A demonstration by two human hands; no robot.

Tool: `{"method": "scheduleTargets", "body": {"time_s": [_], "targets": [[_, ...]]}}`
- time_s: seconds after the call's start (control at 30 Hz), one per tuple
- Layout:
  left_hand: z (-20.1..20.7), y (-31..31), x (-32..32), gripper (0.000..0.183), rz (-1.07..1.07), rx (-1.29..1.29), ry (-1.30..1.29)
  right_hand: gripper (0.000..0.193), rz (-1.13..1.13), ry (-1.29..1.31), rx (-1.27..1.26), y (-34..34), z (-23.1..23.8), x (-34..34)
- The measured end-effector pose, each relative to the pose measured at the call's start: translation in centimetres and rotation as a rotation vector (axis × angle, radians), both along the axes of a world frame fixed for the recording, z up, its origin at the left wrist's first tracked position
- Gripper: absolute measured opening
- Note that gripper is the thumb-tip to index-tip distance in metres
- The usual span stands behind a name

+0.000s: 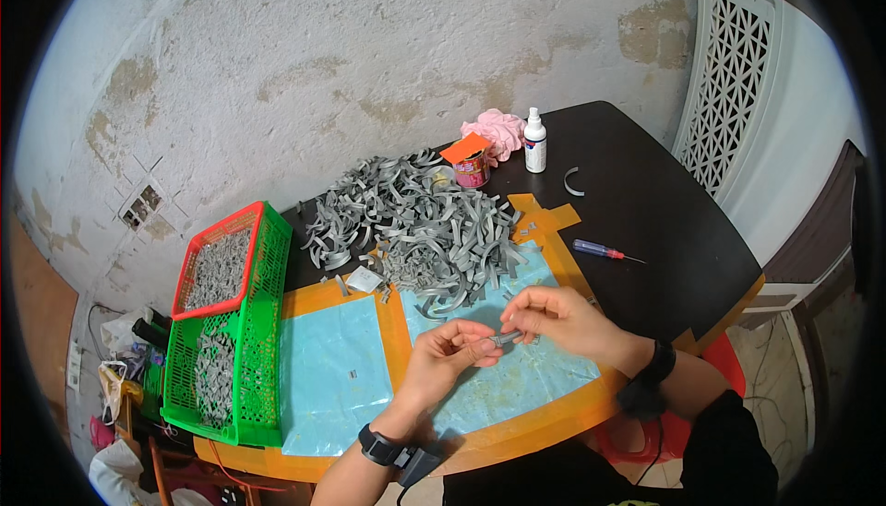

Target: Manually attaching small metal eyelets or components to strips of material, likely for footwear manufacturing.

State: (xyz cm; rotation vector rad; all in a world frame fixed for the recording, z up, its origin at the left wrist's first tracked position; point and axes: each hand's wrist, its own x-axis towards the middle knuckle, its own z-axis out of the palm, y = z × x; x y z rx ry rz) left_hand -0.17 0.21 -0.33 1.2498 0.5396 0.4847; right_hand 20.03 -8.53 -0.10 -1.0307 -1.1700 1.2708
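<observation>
Above the light blue sheet [480, 391], my left hand [449, 356] pinches a short grey strip [503, 338] between thumb and fingers. My right hand [565, 323] has its thumb and fingertips closed on the other end of that strip, close to the left fingertips. Just beyond both hands lies a big heap of curved grey strips [425, 220], with smaller grey pieces at its front. A few tiny grey bits lie on the sheet around my hands. The fine detail of the held strip is too small to make out.
At the left stand a green basket [263, 321] and a red basket [215, 309] holding small grey pieces. Behind the heap are a can [472, 170], a pink cloth [498, 132] and a white spray bottle [535, 142]. A screwdriver [600, 250] lies on the dark table [664, 192]. Orange tape [392, 335] borders the sheets.
</observation>
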Motion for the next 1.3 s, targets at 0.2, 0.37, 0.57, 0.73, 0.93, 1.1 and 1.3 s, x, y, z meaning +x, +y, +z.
{"method": "scheduleTargets", "body": {"time_s": [0.2,0.37,0.57,0.73,0.93,1.1,1.3], "targets": [[0.2,0.4,-0.4,0.012,-0.018,-0.071,0.028,0.022,0.145,0.053,-0.104,-0.2,1.3,0.9],[0.6,0.2,-0.4,0.011,-0.05,-0.104,0.039,0.019,0.229,-0.009,0.093,-0.2,1.0,0.6],[0.7,0.0,-0.2,0.01,-0.122,-0.081,0.06,0.013,0.366,-0.027,0.057,-0.1,0.1,1.1],[0.4,-0.1,-0.2,0.009,-0.13,-0.072,0.064,0.013,0.446,-0.048,-0.131,-0.3,1.5,1.3],[0.4,-0.4,-0.1,0.008,-0.149,-0.071,0.071,0.014,0.359,-0.079,-0.19,-0.4,1.3,1.3],[0.4,-0.6,0.0,0.008,-0.145,-0.066,0.059,0.015,0.307,-0.042,-0.188,-0.2,0.9,1.3],[0.1,-0.6,0.1,0.009,-0.133,-0.052,0.043,0.013,0.292,-0.033,-0.169,-0.2,0.6,1.1]]}}
